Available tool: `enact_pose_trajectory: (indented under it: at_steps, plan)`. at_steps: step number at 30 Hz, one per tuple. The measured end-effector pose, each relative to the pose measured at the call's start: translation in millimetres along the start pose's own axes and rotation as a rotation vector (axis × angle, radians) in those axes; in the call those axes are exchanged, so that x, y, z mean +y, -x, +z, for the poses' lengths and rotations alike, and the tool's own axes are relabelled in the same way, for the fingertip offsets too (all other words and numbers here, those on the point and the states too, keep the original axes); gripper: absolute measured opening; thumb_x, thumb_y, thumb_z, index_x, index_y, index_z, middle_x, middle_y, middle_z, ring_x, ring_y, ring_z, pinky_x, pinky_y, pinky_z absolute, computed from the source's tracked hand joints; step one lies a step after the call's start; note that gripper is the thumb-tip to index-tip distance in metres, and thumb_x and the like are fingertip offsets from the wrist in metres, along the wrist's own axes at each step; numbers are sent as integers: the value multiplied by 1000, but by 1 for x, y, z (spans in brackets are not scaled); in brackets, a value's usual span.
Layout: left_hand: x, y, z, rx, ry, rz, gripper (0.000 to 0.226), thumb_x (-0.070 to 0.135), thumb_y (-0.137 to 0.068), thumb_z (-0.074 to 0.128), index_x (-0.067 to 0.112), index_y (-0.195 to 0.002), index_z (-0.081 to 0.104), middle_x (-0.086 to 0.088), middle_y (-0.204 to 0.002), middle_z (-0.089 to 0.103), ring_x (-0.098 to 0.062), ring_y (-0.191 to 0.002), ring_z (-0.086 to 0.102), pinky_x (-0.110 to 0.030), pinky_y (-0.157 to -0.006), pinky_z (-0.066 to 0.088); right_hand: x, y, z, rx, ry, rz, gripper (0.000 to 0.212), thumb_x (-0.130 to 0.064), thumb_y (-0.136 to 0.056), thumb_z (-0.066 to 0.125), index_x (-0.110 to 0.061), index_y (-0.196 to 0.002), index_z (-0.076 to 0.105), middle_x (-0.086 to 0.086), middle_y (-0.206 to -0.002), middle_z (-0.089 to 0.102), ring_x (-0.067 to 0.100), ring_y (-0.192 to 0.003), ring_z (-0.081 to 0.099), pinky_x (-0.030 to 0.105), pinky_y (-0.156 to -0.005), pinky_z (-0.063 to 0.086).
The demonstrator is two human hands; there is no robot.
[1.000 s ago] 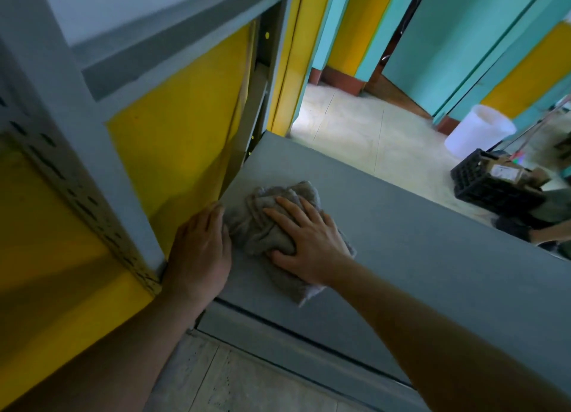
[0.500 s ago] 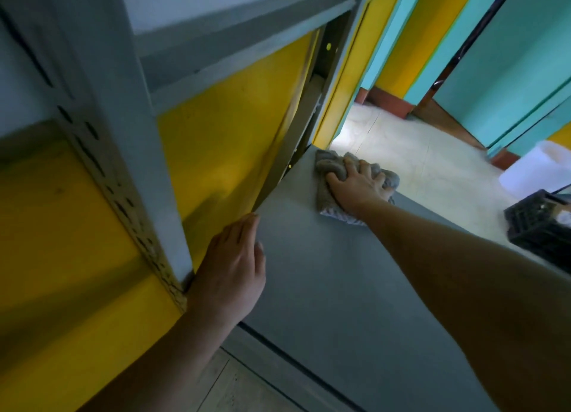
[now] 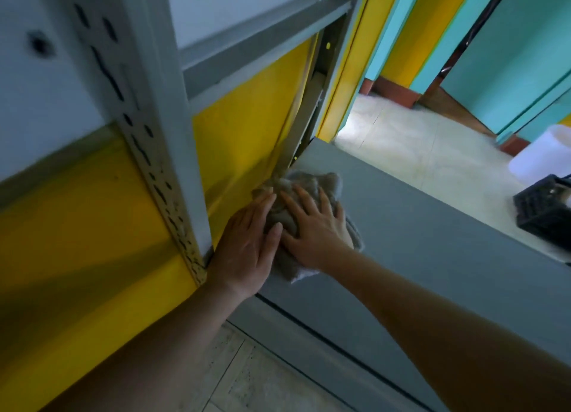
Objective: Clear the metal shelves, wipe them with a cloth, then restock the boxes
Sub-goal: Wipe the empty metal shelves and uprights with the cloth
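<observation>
Cloth (image 3: pixel 315 184), grey and bunched, lies on the grey metal shelf (image 3: pixel 432 244) at its back left corner, against the yellow wall (image 3: pixel 244 124) and near the foot of the slotted upright (image 3: pixel 160 139). Right hand (image 3: pixel 315 229) rests flat on top of it, fingers spread and straight: grip released, pressing rather than clutching. Left hand (image 3: pixel 247 244) lies flat just beside it, fingers straight, thumb touching the cloth's edge; grip also released. Shelf surface in view carries no boxes, so clearing looks done for this level. Wiping appears under way at the corner; nothing shows whether the wide stretch to the right has been wiped. Upper shelf (image 3: pixel 256 53): only the underside visible, state unknown. Restocking not yet begun here. Black crate (image 3: pixel 543 217) sits on the floor, well apart to the right; contents blurred.
</observation>
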State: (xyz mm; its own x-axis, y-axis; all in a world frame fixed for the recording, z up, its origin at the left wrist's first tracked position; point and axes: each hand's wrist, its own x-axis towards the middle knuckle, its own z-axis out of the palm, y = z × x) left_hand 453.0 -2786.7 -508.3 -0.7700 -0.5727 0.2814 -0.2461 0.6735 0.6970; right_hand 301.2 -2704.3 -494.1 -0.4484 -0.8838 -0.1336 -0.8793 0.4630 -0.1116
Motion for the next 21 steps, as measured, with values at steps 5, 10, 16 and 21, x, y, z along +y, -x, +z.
enact_pose_trajectory:
  at_steps: [5, 10, 16, 21]
  plan:
    - [28, 36, -25, 128, 149, 65, 36, 13, -107, 35, 12, -141, 48, 2, -153, 44, -10, -143, 39, -33, -116, 36, -58, 77, 9, -21, -88, -189, 82, -73, -86, 24, -42, -159, 3, -10, -170, 4, 34, -156, -1, 64, -121, 7]
    - [28, 88, -57, 18, 130, 58, 47, -2, -97, 36, 16, -140, 47, 14, -150, 37, -2, -143, 33, -26, -119, 29, -101, 109, 21, -9, -133, -136, 95, -69, -88, 40, -30, -160, -9, -3, -171, -4, 31, -157, -7, 60, -123, 5]
    - [-3, 85, -65, -326, -131, 134, 87, 9, -86, 66, 20, -159, 19, 8, -166, 12, -13, -153, 14, -44, -122, 29, -57, 124, 8, -6, -300, -123, 119, -63, -82, 71, -16, -163, -2, 1, -170, -11, 21, -157, -4, 41, -126, 11]
    - [-14, 66, -48, -502, -402, 445, 118, 63, -81, 68, 19, -161, -7, 10, -167, -17, -11, -155, -10, -41, -125, 8, -64, 135, 28, -38, -97, -2, 119, -72, -86, 59, -9, -160, -9, 10, -170, -10, 25, -156, -12, 44, -128, 5]
